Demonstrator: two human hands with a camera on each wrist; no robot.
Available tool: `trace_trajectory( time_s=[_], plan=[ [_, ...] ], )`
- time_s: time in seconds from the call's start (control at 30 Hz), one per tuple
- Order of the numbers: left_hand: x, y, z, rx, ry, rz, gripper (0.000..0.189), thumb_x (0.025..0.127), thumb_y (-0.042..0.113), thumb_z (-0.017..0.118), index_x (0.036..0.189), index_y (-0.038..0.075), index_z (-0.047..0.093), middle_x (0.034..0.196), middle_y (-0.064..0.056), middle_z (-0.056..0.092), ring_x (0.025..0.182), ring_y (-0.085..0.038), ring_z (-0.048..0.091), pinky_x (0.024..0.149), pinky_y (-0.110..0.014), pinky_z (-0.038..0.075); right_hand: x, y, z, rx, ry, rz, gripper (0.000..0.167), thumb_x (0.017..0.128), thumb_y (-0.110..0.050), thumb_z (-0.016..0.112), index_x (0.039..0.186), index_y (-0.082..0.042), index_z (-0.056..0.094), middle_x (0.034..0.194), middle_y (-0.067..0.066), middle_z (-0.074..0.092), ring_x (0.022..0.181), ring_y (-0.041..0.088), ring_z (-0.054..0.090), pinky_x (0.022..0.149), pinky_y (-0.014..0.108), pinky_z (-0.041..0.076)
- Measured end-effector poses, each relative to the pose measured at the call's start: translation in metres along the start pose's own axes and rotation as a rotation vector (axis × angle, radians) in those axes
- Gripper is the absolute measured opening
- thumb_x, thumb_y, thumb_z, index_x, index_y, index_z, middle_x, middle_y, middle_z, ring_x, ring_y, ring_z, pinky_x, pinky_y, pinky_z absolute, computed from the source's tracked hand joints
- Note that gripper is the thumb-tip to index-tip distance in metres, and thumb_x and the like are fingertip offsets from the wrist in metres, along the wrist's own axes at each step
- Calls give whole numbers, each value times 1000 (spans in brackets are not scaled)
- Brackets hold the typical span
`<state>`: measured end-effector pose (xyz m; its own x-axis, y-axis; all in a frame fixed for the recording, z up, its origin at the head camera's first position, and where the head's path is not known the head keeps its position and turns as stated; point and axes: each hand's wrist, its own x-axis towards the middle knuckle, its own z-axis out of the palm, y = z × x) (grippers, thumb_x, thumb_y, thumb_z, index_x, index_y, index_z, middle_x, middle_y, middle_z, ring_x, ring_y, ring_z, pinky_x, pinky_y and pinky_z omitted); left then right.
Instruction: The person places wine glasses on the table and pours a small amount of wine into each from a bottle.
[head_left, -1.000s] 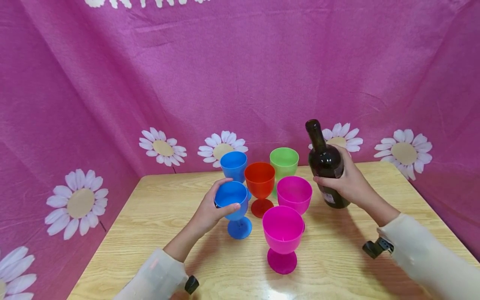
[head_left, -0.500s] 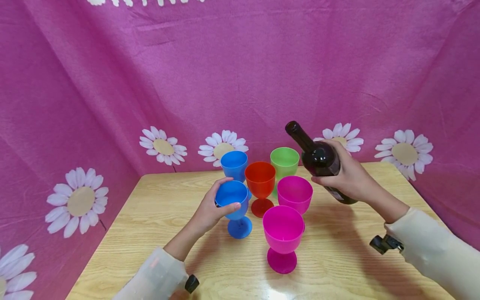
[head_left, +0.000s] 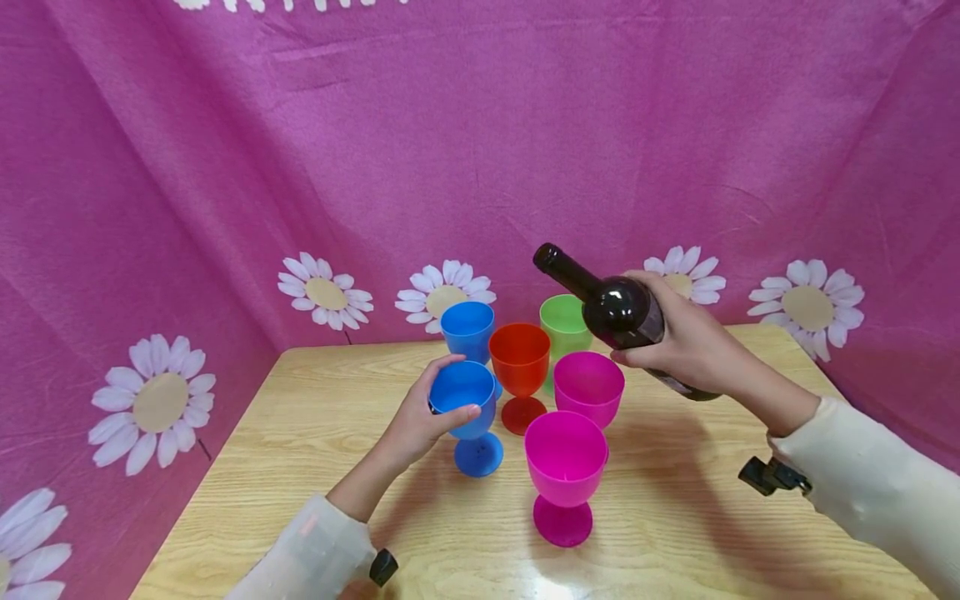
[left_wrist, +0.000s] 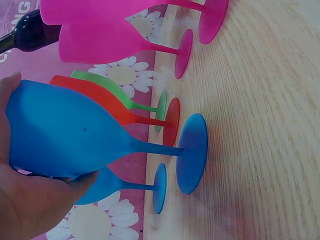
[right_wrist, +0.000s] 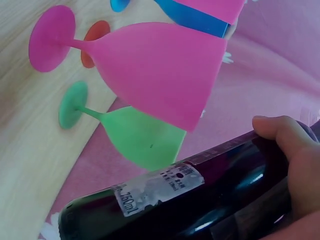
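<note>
My left hand (head_left: 417, 421) grips the bowl of the nearer blue goblet (head_left: 477, 417), which stands upright with its foot on the table. My right hand (head_left: 678, 337) holds a dark wine bottle (head_left: 618, 312) around its body, tilted with the neck pointing up and to the left. The bottle is raised off the table, its mouth above and behind the red goblet (head_left: 521, 362). A white label (right_wrist: 162, 187) reading 750ml shows near its base in the right wrist view. The bottle partly covers the green goblet (head_left: 564, 321).
Two pink goblets stand right of the blue one, the front pink goblet (head_left: 566, 458) and the rear pink goblet (head_left: 588, 387). Another blue goblet (head_left: 467, 327) is at the back. The wooden table (head_left: 315, 442) meets a magenta cloth (head_left: 480, 167) with daisies behind.
My right hand has lifted the bottle and tipped it leftward, so its neck has swung from near upright toward the goblets. The left hand and the goblets have stayed in place.
</note>
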<state>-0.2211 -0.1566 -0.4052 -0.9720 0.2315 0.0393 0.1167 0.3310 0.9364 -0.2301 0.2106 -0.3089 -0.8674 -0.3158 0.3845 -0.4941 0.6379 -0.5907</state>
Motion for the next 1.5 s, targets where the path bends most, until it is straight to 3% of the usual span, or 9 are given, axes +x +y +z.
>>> trace_trajectory(
  time_s=[0.37,0.6,0.9,1.3,1.5],
  plan=[
    [1,1,0,-4,-10,3,78,89,32,80,156,32,40,157,-15,43,140,-45,44,97,-58,55,9,-20,1,-77,-53,-53,83,74,-11,89,145,-22,48,114,12,68,95,27,60,75,40,45],
    [0,1,0,0,-6,4,79,89,33,80,156,31,39,157,-15,42,140,-46,44,97,-57,55,14,-34,2,-83,-114,-59,80,75,-8,87,143,-22,47,103,10,68,89,25,58,71,38,46],
    [0,1,0,-12,-9,7,78,89,31,80,156,30,40,157,-15,42,139,-46,44,96,-57,56,18,-39,9,-135,-153,-52,83,73,-14,90,143,-23,48,103,10,67,89,25,59,69,36,45],
    [2,2,-1,-15,-22,13,77,90,30,79,156,30,39,157,-16,42,140,-47,43,97,-58,55,19,-44,11,-206,-190,-65,81,72,-17,90,142,-25,49,89,6,63,81,23,55,63,34,42],
    [1,1,0,-3,-14,4,78,89,32,80,155,32,39,158,-14,41,141,-45,42,97,-56,56,18,-48,11,-248,-227,-23,83,73,-19,89,144,-31,49,87,6,59,81,23,55,57,33,40]
  ],
)
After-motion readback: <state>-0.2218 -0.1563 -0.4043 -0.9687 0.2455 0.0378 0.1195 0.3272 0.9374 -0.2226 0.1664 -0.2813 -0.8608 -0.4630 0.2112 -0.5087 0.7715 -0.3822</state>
